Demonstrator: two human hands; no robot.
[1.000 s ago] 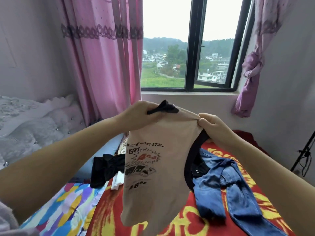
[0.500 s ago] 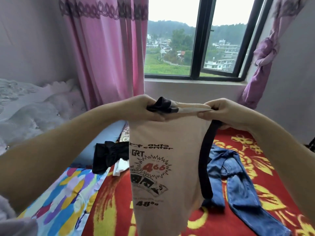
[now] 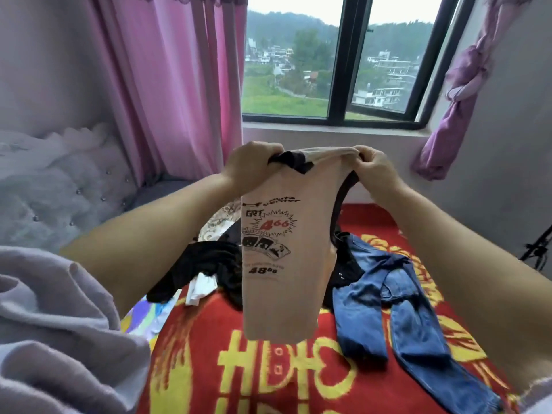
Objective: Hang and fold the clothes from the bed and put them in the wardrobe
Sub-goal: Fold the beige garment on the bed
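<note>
I hold a beige printed T-shirt (image 3: 286,270) with black trim up in front of me, folded lengthwise and hanging down over the bed. My left hand (image 3: 249,165) grips its top left corner where a black sleeve bunches out. My right hand (image 3: 375,168) pinches the top right corner. On the red and yellow blanket (image 3: 268,369) lie blue jeans (image 3: 397,303) to the right and a black garment (image 3: 206,264) with a white piece (image 3: 201,286) to the left.
A padded grey headboard (image 3: 59,192) stands at the left, with pink curtains (image 3: 167,85) behind it. The window (image 3: 334,64) is straight ahead and a knotted purple curtain (image 3: 460,94) hangs at the right. A dark stand (image 3: 537,246) shows at the right edge.
Both hands stay at the shirt's top edge and have drawn slightly further apart. The view has tilted down, so more of the bed shows, and the shirt hangs straighter.
</note>
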